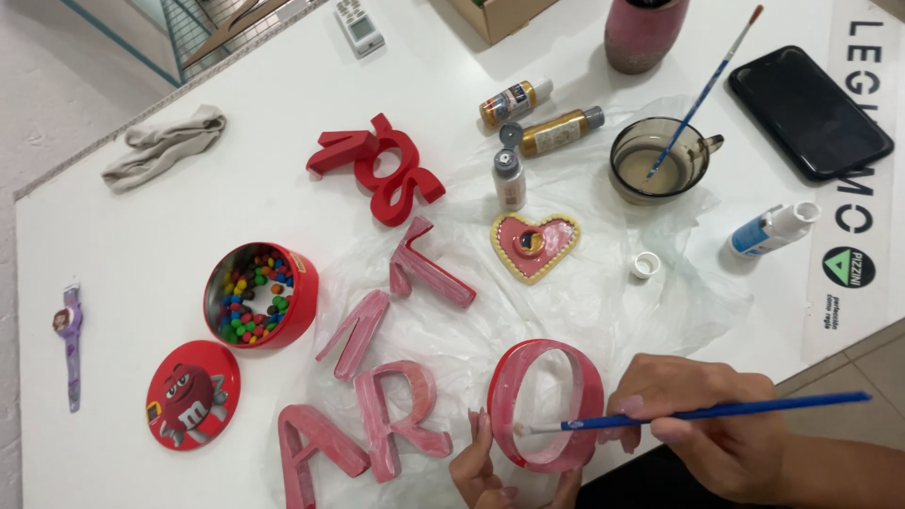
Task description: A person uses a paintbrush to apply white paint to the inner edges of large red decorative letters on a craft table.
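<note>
Red wooden ring-shaped letter [547, 405], streaked with pale pink paint, stands on edge on a sheet of clear crinkled plastic [603, 302] at the near edge of the white table [189, 226]. The left hand [490, 467] props the ring from below, its fingers curled against the lower rim and gripping it. The right hand [698, 424], just right of the ring, pinches a thin blue-handled paintbrush [698, 413] between thumb and fingers; the bristle tip touches the ring's inner wall.

Just left of the ring lie four more pink-painted wooden letters: an R shape [401, 415], an A shape [316, 452], a slanted bar shape [353, 332] and a T shape [426, 269]. Above the ring sits a heart-shaped dish [534, 243], pink with a cream rim, and right of that a small white cap [645, 265]. Farther up from the ring stand a silver paint bottle [509, 177], two gold paint bottles [561, 132] lying on their sides, and a smoky glass cup of cloudy water [660, 160] holding a second brush [707, 90]. Well up and left of the ring lies a bright red unpainted letter cluster [382, 168].

Far left of the ring, a round red tin of coloured candies [259, 294] stands open, its red lid [193, 394] beside it. A black phone [809, 111] and a white-and-blue bottle [771, 229] lie up and right of the ring.
</note>
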